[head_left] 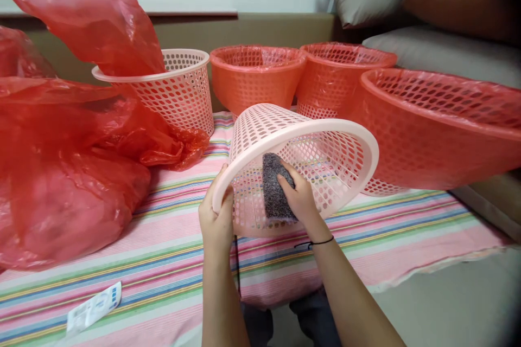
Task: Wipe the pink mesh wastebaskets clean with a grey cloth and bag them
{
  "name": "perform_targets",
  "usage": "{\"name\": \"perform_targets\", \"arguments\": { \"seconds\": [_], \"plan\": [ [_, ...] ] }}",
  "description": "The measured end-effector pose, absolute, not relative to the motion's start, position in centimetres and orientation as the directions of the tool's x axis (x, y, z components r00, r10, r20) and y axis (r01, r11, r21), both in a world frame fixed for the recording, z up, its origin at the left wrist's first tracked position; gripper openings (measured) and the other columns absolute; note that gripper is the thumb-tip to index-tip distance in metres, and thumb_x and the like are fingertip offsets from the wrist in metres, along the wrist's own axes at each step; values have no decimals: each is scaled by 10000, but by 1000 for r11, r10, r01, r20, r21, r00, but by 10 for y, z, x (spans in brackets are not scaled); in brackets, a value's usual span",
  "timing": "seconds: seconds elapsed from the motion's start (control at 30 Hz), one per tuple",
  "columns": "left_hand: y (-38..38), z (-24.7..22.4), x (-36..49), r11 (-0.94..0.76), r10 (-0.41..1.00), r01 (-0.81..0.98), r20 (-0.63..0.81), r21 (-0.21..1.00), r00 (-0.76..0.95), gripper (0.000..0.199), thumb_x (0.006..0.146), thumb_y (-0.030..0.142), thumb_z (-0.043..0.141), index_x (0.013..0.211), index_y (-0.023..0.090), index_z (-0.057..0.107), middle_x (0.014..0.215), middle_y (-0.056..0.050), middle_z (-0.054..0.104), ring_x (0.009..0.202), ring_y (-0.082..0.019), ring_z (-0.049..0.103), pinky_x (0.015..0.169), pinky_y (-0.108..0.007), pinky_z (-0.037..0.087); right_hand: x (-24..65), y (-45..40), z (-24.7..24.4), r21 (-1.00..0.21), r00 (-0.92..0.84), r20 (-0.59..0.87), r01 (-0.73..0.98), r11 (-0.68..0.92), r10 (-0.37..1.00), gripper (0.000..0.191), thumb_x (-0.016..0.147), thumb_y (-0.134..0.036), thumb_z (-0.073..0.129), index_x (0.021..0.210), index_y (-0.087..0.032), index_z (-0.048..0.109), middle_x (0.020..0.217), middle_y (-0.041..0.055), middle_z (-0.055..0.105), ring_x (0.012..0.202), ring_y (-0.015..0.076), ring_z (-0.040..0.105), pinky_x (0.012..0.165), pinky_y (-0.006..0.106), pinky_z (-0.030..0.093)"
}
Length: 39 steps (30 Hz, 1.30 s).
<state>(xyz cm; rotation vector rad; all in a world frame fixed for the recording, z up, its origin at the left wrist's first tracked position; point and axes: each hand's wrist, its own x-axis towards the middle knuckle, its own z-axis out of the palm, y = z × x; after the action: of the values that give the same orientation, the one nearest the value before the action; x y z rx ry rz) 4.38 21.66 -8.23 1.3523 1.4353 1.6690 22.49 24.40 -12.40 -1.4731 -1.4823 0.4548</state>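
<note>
A pink perforated plastic basket (260,126) lies tipped on its side, its mouth turned toward me. My left hand (217,214) grips the basket's rim at the left, thumb inside and fingers around the outside. Inside the mouth, my right hand (300,195) is closed on a dark grey scrub sponge (273,190). The sponge is held against or close to the inner wall; whether it touches cannot be made out. A thin black cord circles my right wrist.
Behind stand a red-lined basket (252,84), another red-lined basket (345,57) and a larger-looking one (431,130) at right. A pink basket (187,92) holds a red bag (122,32). Red plastic bags (61,184) heap at left. A label (95,309) lies on the striped cloth (171,249). Cushions (439,46) are stacked right.
</note>
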Motion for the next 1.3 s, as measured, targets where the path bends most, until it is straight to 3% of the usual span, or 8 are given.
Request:
{"name": "perform_targets", "arguments": {
  "seconds": [0.3, 0.53, 0.7, 0.83, 0.97, 1.1, 1.2, 1.3],
  "plan": [
    [217, -82, 44, -274, 880, 191, 326, 942, -345, 345, 806, 454, 660, 965, 161, 750, 943, -77, 753, 998, -291, 672, 950, -407, 501, 222, 233, -120, -758, -22, 392, 559, 336, 920, 377, 851, -388, 650, 1160, -175, 689, 1229, 120, 656, 1194, 235, 574, 1086, 408, 412],
    [218, -83, 44, -285, 879, 182, 332, 941, -343, 380, 806, 446, 667, 1050, 160, 731, 1060, -81, 742, 1055, -285, 656, 969, -389, 487, 211, 216, -123, -631, -373, 69, 702, 330, 925, 1237, 360, -187, 952, 1465, -150, 397, 1595, 211, 104, 1481, 382, 38, 1174, 573, 209],
    [218, -83, 41, -288, 881, 193, 339, 938, -331, 332, 837, 415, 643, 1059, 181, 723, 1086, -69, 734, 1076, -271, 648, 979, -382, 479, 213, 219, -127, -664, -378, 78, 671, 331, 923, 1101, 433, -124, 915, 1432, -156, 453, 1587, 217, 143, 1479, 368, 72, 1173, 554, 228],
    [217, -76, 43, -363, 834, 293, 449, 884, -321, 330, 853, 357, 623, 1143, 208, 678, 1158, -67, 702, 1115, -250, 624, 991, -364, 466, 212, 222, -126, -736, -302, 166, 596, 322, 939, 692, 617, 19, 709, 1267, -206, 635, 1558, 152, 293, 1469, 301, 203, 1175, 526, 249],
    [207, -64, 52, -515, 554, 516, 725, 685, -410, 443, 835, 275, 638, 1269, 218, 565, 1318, -100, 573, 1245, -255, 509, 1056, -406, 392, 209, 229, -126, -947, -28, 176, 268, 177, 984, 385, 705, -51, 590, 1013, -210, 757, 1347, 88, 597, 1347, 272, 454, 1168, 484, 277],
    [195, -56, 68, -573, 172, 717, 913, 397, -369, 219, 823, 256, 635, 1038, 224, 615, 931, -45, 614, 955, -221, 578, 934, -390, 433, 209, 240, -122, -978, 194, 14, -202, 54, 981, 293, 757, -364, 616, 958, -185, 733, 976, 58, 747, 1062, 292, 652, 993, 499, 474],
    [200, -61, 84, -681, 407, 597, 897, 424, -172, 136, 904, 156, 503, 975, 216, 602, 840, -34, 640, 830, -183, 607, 834, -345, 477, 210, 244, -114, -900, 190, -58, -435, 31, 980, 349, 747, -441, 594, 972, -196, 700, 970, 60, 743, 1065, 266, 654, 951, 450, 516],
    [216, -76, 97, -614, 676, 564, 737, 553, 14, 294, 947, 185, 454, 1225, 168, 549, 1214, -143, 639, 1176, -246, 567, 1001, -417, 442, 212, 241, -105, -767, 73, -119, -640, -45, 990, 360, 734, -471, 586, 962, -213, 693, 1020, 67, 739, 1150, 265, 616, 1002, 448, 490]
  ]
}}
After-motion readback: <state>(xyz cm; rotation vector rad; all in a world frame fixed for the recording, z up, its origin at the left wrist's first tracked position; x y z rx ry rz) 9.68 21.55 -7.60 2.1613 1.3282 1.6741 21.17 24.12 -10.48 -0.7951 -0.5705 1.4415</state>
